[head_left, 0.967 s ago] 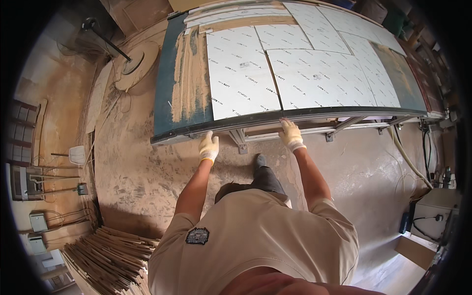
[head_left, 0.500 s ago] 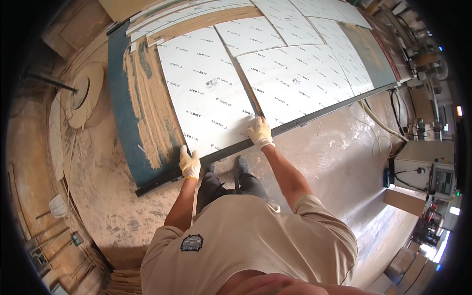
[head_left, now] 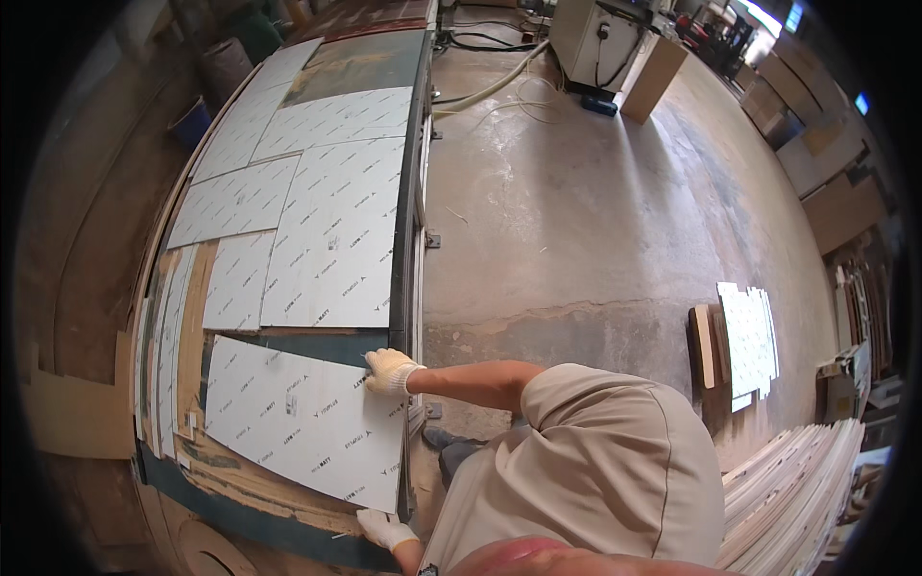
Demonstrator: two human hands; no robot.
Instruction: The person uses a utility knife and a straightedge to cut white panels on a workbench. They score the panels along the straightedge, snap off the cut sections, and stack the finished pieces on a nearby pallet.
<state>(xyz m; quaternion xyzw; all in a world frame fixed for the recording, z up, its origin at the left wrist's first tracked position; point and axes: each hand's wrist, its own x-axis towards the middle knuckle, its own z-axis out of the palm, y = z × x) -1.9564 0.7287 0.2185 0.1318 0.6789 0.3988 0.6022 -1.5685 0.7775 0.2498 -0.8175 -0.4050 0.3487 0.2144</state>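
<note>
A loose rectangular board (head_left: 307, 422) covered in white printed film lies at the near end of the long table, turned slightly askew to its neighbours. My right hand (head_left: 389, 372), in a cream knitted glove, is closed on its edge beside the table's dark rail. At the board's other near corner, my left hand (head_left: 386, 529) in a matching glove also grips the edge; its fingertips are partly hidden. A strip of the blue-green tabletop (head_left: 322, 341) shows between this board and the larger white panel (head_left: 336, 230) beyond it.
More white panels and narrow offcut strips (head_left: 173, 346) cover the table. Sawdust lies on its near end. On the floor to the right stand a stack of white boards (head_left: 749, 341) and a pile of wooden strips (head_left: 792, 499). A machine cabinet (head_left: 597, 43) with hoses stands far off.
My view has swung to the right. The board has turned and come away from the neighbouring panels, widening the gap, with both hands still on its edges.
</note>
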